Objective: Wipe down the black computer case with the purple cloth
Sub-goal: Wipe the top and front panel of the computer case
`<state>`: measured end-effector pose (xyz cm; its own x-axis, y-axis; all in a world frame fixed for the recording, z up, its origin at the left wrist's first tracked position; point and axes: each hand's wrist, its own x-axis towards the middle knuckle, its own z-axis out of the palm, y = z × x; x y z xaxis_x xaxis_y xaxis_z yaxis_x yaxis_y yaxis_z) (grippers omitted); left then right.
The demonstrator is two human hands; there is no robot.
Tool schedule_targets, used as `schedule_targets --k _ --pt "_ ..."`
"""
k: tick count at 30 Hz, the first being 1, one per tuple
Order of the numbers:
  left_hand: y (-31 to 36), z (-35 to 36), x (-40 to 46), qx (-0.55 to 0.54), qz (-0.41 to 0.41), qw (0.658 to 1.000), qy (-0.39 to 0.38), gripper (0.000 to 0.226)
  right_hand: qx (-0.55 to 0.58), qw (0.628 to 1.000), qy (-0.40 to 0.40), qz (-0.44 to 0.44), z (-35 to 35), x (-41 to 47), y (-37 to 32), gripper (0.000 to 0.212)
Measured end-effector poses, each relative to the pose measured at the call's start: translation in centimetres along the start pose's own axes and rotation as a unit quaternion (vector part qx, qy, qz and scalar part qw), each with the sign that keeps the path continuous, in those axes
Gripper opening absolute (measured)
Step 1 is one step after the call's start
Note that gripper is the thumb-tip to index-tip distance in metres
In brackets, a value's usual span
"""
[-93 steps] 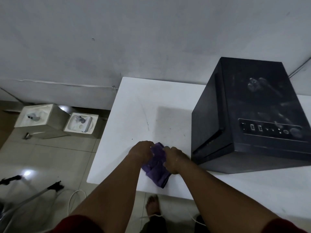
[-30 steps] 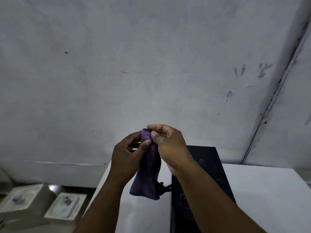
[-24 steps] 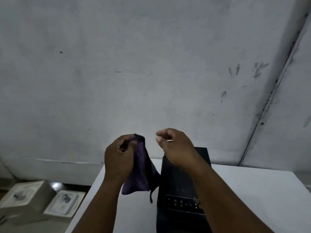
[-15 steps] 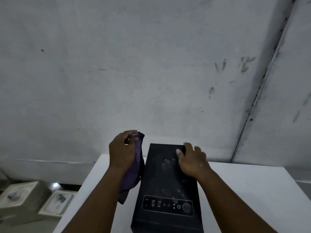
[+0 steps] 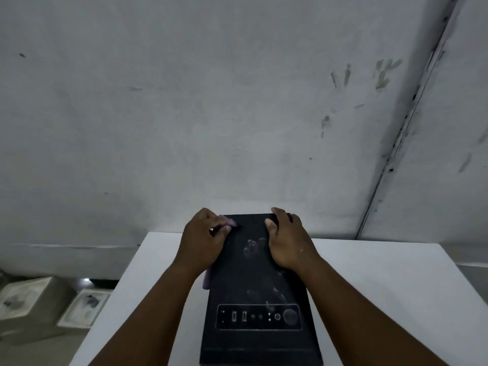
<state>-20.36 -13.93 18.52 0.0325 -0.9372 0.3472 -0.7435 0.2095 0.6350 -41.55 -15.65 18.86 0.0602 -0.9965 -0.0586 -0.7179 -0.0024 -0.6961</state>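
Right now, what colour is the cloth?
Purple; the cloth peeks from under the left hand, head view.

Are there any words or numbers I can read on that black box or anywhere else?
No words or numbers can be read.
Black computer case: the front panel shows only ports, small marks and a round button; any marks are too small to read.
Pale boxes on the floor: blurred pictures, no readable text.
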Motion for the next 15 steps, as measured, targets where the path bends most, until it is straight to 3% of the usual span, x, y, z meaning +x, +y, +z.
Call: schedule_targets --k 5,11,15 --pt "-0.1 -2.0 -0.5 0.024 0.041 0.997 -0.064 0.03 -0.01 1.0 0.001 -0.014 0.0 1.1 0.6 0.05" --pt "1.0 -1.3 3.1 0.074 0.002 0.996 -0.047 0.023 -0.005 1.0 0.018 -0.014 0.2 1.4 0.6 0.047" --pt "1.4 -1.6 1.9 0.071 0.016 0.994 -0.078 0.021 0.001 1.0 0.026 -0.017 0.1 1.4 0.7 0.046"
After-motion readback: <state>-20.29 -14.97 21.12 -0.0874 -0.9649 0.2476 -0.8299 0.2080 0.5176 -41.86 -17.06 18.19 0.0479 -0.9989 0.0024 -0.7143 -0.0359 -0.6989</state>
